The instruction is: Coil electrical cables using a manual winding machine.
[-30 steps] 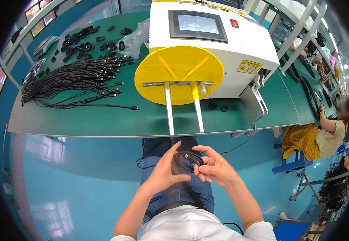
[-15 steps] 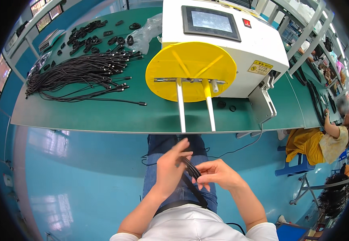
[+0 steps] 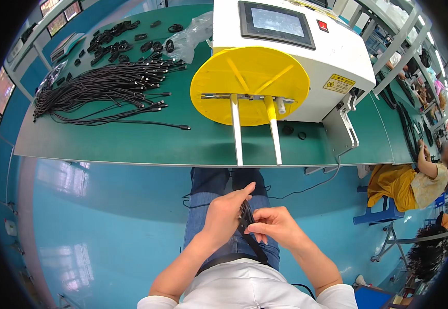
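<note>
**Black cable bundle pinched between both hands over the lap**

Broad green workbench [image 3: 131, 139] across the upper picture, near edge running left to right just past the knees. White winding machine [image 3: 306, 56] on it, right of centre, with a dark screen and a yellow disc [image 3: 250, 82] facing the lap; two pale rods reaching from the disc down over the bench edge. Loose pile of black cables [image 3: 100, 92] fanned out at the bench's left, plug ends pointing right; small coiled bundles farther back. Glossy teal floor on the left, wide and open; a seated co-worker [image 3: 415, 183] at the far right, well apart. Below the bench edge, over blue-jeaned thighs, left hand [image 3: 224, 216] curled round the black cable bundle [image 3: 245, 219], forefinger stretched toward the bench. Right hand [image 3: 275, 226] just beside it, fingertips pinching the same bundle from the other side. Bundle's long axis near upright in the picture, top end toward the bench, lower end trailing toward the waist.
</note>
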`<state>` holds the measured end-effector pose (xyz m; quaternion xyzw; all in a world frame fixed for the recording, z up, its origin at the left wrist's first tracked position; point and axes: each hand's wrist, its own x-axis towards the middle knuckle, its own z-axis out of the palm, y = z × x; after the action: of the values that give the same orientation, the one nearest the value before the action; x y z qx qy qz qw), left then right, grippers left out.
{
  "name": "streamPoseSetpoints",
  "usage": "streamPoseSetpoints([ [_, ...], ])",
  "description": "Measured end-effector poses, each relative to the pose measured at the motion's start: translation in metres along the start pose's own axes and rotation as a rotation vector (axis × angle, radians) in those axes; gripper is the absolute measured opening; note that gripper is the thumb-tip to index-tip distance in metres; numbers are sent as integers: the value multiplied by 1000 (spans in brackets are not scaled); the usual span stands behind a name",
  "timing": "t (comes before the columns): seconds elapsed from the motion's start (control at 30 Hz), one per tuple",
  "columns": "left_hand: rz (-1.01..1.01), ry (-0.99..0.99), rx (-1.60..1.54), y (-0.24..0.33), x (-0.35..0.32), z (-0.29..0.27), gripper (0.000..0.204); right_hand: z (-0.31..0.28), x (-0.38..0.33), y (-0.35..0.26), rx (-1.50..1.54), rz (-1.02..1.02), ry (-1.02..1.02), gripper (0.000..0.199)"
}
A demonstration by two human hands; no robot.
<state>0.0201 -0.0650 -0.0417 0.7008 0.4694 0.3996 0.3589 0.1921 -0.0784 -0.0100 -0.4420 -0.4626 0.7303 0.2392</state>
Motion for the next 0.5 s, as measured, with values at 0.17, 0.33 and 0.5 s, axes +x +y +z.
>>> streamPoseSetpoints([
  [0.17, 37, -167, 180, 8, 9, -12, 62, 0, 0, 5, 59, -41, 89, 15],
  [0.33, -248, -29, -828, 16, 13, -14, 53, -18, 5, -4, 438, -147, 48, 25],
  [0.5, -438, -36, -1139, 7, 13, -23, 47, -26, 9, -5, 561, -162, 69, 36],
])
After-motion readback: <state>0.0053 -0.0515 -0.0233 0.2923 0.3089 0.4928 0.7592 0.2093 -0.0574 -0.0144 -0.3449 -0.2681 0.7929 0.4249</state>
